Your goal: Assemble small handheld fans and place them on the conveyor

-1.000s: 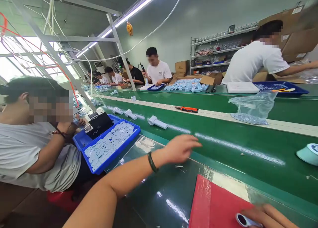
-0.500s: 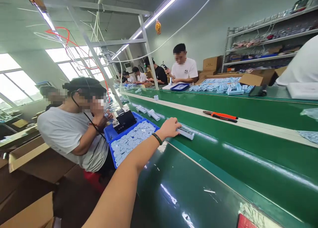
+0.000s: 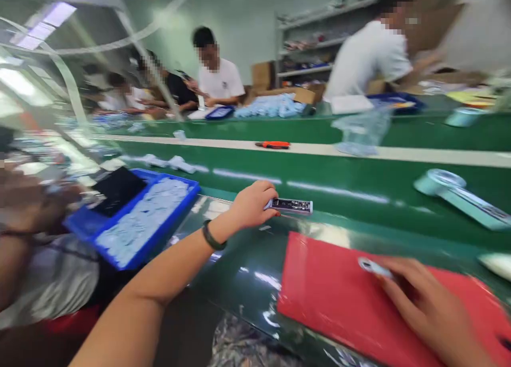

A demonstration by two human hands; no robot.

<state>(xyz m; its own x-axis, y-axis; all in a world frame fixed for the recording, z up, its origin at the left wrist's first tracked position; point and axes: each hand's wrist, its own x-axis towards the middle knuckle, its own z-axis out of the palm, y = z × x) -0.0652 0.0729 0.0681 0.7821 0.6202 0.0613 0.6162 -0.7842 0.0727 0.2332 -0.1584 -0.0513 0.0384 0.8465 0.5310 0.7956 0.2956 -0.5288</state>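
My left hand (image 3: 252, 203), with a dark band at its wrist, grips one end of a long pale plastic housing (image 3: 293, 205) at the near edge of the green belt. A dark circuit board shows along the housing's upper side. Low on the right, my right hand (image 3: 429, 298) is closed on a small pale-blue plastic piece (image 3: 374, 267) with a round, ringed end. That piece is over a red mat (image 3: 319, 276) on the bench. Blur hides the finer detail of the right fingers.
Blue trays (image 3: 186, 196) of pale flat parts stand at left beside a seated co-worker. Across the belt lie orange-handled pliers (image 3: 273, 144), a clear plastic bag (image 3: 361, 132) and a pale-blue handle-shaped housing (image 3: 467, 196). Several co-workers sit or stand along the far side.
The view has swung right and down, bringing the red mat and my right hand into sight. My left hand still grips the housing, whose circuit board now faces the camera.
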